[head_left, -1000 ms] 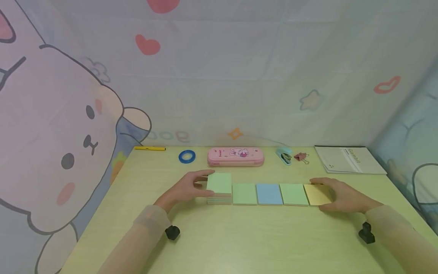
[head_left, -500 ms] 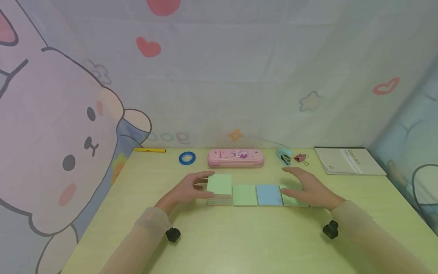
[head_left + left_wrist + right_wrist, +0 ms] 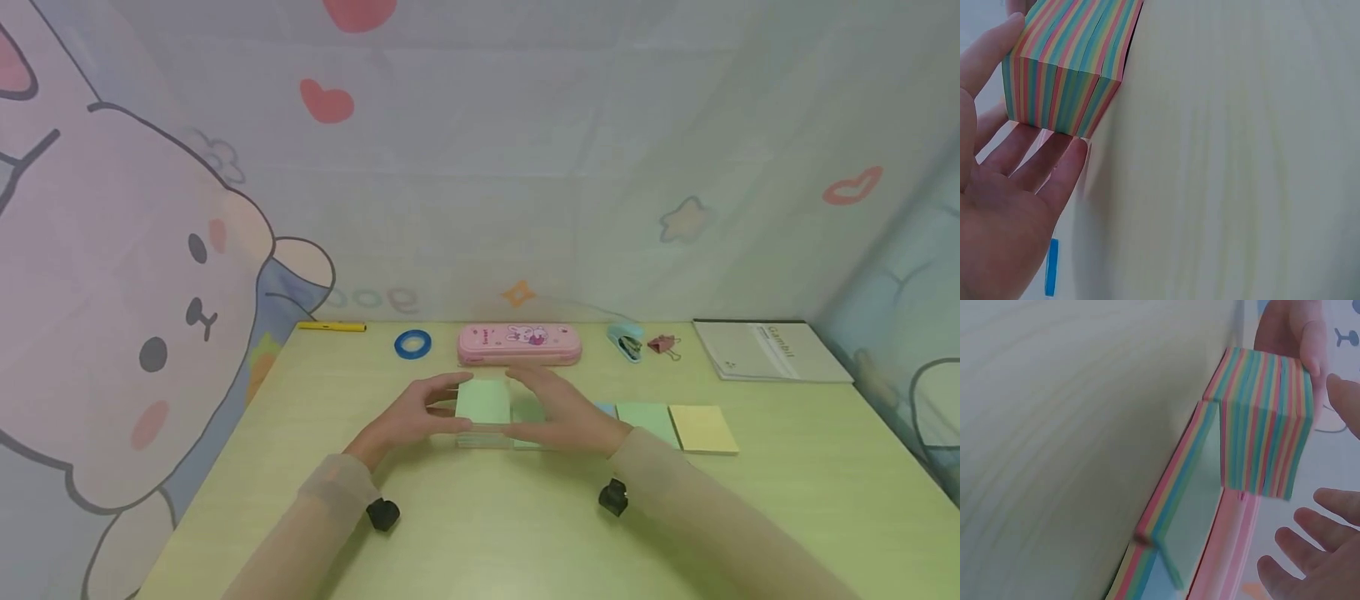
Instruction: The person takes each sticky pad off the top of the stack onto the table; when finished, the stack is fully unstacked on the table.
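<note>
A thick stack of sticky notes with a green top sheet and rainbow-striped sides stands on the pale wooden table. My left hand grips it from the left, thumb on the near side and fingers on the far side. My right hand hovers open just right of the stack, over a thinner pad lying against its base; the spread fingers do not touch the stack. Further right lie a sliver of a blue pad, a green pad and a yellow pad.
Along the table's back edge lie a yellow pen, a blue tape ring, a pink pencil case, a teal stapler, a pink binder clip and a grey booklet. A cartoon-printed curtain closes the back and sides.
My right hand has travelled left from the yellow pad, past the green and blue pads, to beside the stack. The left hand and the stack have stayed put.
</note>
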Available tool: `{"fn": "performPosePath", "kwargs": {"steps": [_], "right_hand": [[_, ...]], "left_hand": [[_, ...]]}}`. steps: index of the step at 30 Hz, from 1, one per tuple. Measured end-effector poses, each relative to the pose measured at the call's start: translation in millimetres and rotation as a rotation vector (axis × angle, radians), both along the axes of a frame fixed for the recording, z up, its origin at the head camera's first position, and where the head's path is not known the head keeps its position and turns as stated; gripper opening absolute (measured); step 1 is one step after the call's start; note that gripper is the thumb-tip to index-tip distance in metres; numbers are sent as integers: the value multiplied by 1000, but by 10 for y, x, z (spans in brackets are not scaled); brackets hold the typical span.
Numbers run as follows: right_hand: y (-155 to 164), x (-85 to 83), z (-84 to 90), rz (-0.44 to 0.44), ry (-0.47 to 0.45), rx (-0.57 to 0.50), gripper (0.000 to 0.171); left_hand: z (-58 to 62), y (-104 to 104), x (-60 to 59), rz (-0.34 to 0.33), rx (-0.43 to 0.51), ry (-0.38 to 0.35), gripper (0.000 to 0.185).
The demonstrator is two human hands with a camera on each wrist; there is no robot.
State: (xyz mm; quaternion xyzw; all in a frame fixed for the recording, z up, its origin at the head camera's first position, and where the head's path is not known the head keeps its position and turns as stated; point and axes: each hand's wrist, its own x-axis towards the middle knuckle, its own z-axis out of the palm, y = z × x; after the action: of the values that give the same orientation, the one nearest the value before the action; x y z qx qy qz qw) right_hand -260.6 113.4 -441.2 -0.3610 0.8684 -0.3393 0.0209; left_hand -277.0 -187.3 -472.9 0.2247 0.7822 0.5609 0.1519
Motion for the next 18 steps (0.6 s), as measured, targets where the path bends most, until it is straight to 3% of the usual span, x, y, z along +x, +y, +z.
{"fn": "performPosePath", "kwargs": {"steps": [9, 12, 18], "right_hand": [[-255, -103, -87, 29, 54, 54, 84], [-222, -118, -81, 11, 76, 101, 86], [0, -56, -27, -59, 31, 151, 86]], "left_hand": [[-65, -21, 1, -31, 25, 7, 88], [-69, -30, 4, -39, 20, 0, 89], [-79, -33, -4, -39, -1, -3, 85]]}}
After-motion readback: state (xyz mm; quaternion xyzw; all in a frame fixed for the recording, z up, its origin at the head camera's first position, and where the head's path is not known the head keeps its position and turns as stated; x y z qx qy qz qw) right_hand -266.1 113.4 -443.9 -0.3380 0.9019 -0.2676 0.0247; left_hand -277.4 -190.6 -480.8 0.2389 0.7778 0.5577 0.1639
